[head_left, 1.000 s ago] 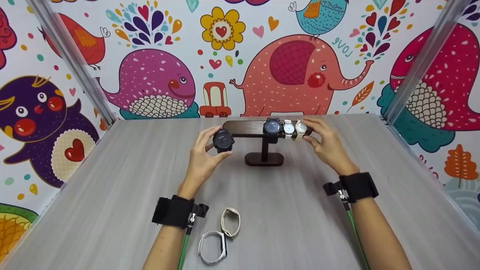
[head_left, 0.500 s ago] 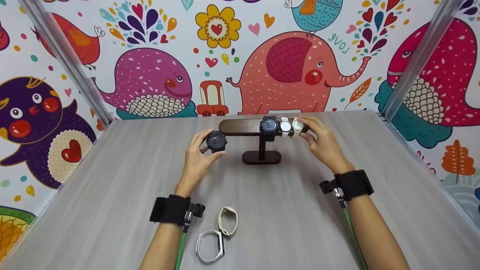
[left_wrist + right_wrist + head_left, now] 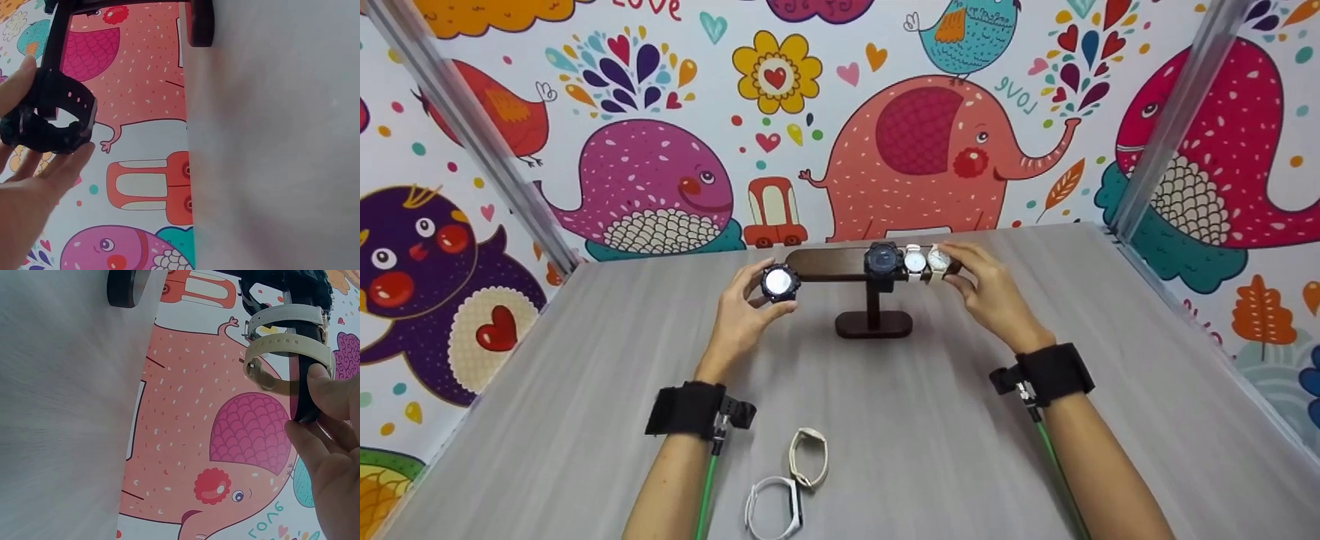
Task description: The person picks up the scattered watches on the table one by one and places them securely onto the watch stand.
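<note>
Risk first, near to far: two loose bands, white band [image 3: 771, 509] and beige band [image 3: 810, 457], lie on the surface [image 3: 547, 420] at 6 o'clock, just inside the left forearm; a careless elbow sweep could knock them toward the near edge. Left hand [image 3: 739, 319] has its grip closed around the black watch [image 3: 779, 282], thumb and fingers pinching the case, strap looped. That watch sits at the 9 o'clock tip of the stand bar [image 3: 832, 264], touching or just about to; can't tell from the head view, and the left wrist view only shows the strap [image 3: 53, 115] close to the bar end. Judgement: if the loop catches the bar tip off-axis, sideways push could tip the stand, since the base [image 3: 874, 325] is small and the load sits at the 3 o'clock end. Right hand [image 3: 990, 296] grips that 3 o'clock end of the bar, thumb and forefinger pinching it beside the outer white-dial watch [image 3: 938, 259]; that looks like the only brace. If it slips, the outer watch could slide off, then the inner white-dial watch [image 3: 915, 261] and dark watch [image 3: 883, 261]. Glare on the held watch's face hides any dial text. Readable writing: "LOVE" on the wallpaper [image 3: 660, 97] at 12 o'clock, mirrored beside the elephant. No brands legible.
</note>
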### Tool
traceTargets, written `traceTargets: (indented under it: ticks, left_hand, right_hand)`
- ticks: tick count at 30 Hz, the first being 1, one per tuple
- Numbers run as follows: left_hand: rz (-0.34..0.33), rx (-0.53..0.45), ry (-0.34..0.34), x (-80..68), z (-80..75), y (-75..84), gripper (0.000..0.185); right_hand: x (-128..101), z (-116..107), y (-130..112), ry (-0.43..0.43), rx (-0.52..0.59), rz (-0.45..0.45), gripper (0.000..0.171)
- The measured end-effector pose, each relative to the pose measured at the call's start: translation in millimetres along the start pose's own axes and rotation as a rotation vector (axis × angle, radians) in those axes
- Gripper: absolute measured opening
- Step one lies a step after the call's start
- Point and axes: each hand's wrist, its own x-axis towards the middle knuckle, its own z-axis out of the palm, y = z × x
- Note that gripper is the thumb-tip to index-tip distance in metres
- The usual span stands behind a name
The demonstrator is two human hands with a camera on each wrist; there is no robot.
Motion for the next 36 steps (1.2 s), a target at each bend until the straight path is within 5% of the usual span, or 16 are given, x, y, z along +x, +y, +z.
traceTargets:
  ticks: [9,19,36]
  left_hand:
    - [-0.036,-0.072,-0.064,18.2,-9.2,5.2,0.073]
    - [-0.041,-0.066,-0.205,34.4,8.2,11.1,0.076]
    - [-0.039,-0.129,-0.209,37.5,23.2,7.4,0.071]
  right_hand:
    - [-2,4,-1,-0.004,0.01,-0.011,0.046]
    - [-6,4,4,0.028,0.004,0.012,0.046]
    - [1,5,3,0.05,0.014,0.023,0.047]
